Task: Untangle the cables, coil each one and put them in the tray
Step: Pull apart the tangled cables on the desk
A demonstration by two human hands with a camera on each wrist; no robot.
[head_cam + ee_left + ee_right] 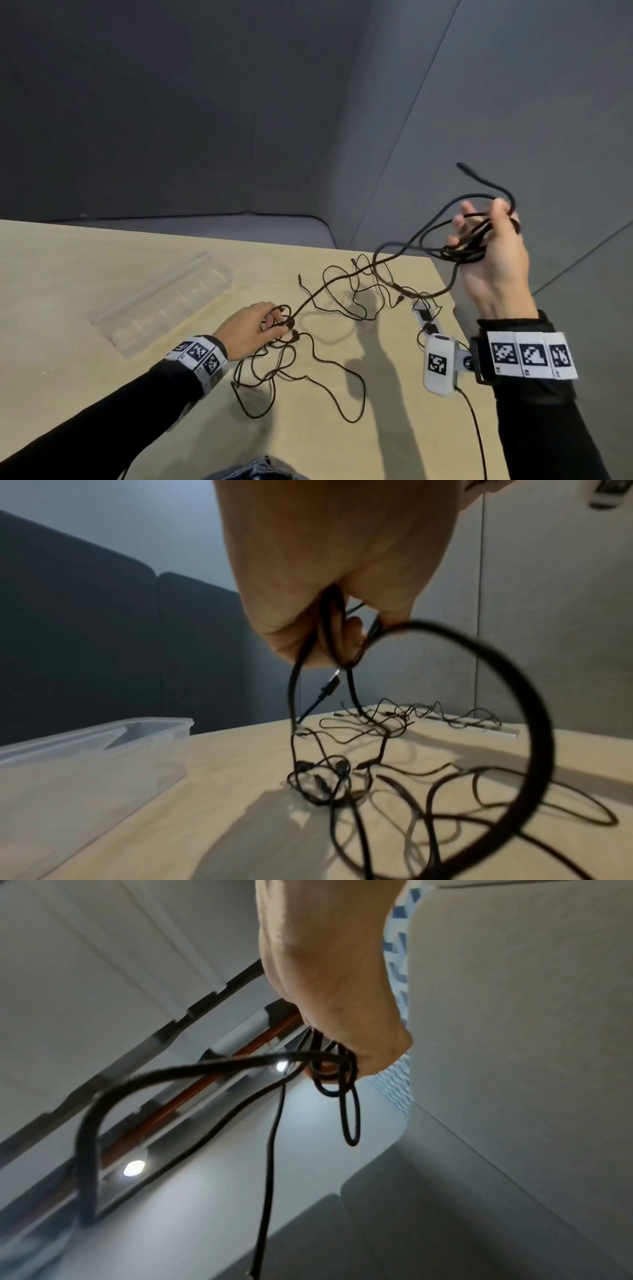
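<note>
Several thin black cables (pixel 342 301) lie tangled on the wooden table (pixel 68 274). My right hand (pixel 489 246) is raised above the table's right edge and holds several loops of a thicker black cable (pixel 469 246), seen as hanging loops (pixel 346 1091) in the right wrist view; its free end (pixel 460 166) sticks up. That cable (pixel 329 284) runs down to my left hand (pixel 260 325), which grips it (pixel 329 631) low over the table beside the tangle (pixel 329 780). The clear plastic tray (pixel 164 301) lies to the left, with nothing visible inside.
A white strip with black markers (pixel 426 317) lies at the table's right edge under cables. A white device (pixel 440 365) hangs at my right wrist with its own lead. A grey sofa (pixel 205 229) stands behind the table.
</note>
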